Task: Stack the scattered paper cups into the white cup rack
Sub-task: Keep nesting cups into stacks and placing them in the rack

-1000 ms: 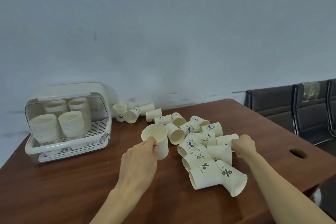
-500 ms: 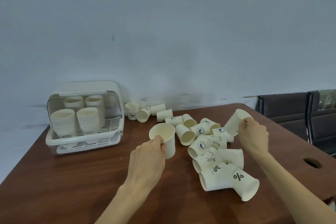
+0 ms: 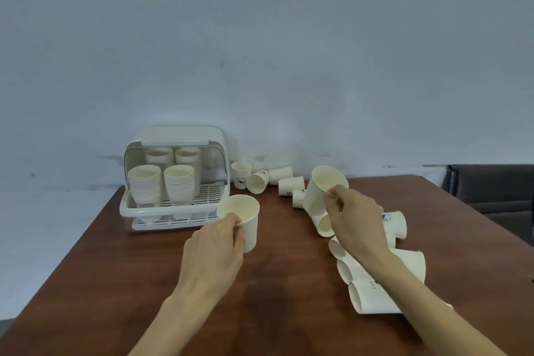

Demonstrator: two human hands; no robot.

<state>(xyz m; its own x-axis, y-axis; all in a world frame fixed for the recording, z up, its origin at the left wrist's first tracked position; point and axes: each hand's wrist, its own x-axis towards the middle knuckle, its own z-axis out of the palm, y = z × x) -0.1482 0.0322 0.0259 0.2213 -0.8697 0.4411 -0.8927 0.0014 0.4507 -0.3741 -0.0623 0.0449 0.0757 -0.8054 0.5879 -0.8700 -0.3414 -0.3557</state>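
Note:
My left hand point(image 3: 215, 243) grips an upright cream paper cup point(image 3: 241, 215) just above the table, right in front of the white cup rack point(image 3: 173, 211). The rack holds several stacks of cups point(image 3: 146, 186) under its raised lid. My right hand point(image 3: 355, 222) holds a second paper cup point(image 3: 322, 188), tilted with its mouth toward me, above the pile. Scattered cups point(image 3: 375, 283) lie on their sides under my right arm, and more cups point(image 3: 260, 180) lie by the wall behind.
The brown wooden table point(image 3: 289, 283) runs to an edge on the left and another on the right. Dark chairs point(image 3: 497, 191) stand beyond the right side. A pale wall rises behind the rack.
My right hand lifted a cup from the pile and carried it up and left toward the middle. My left hand kept its cup and moved closer to the rack.

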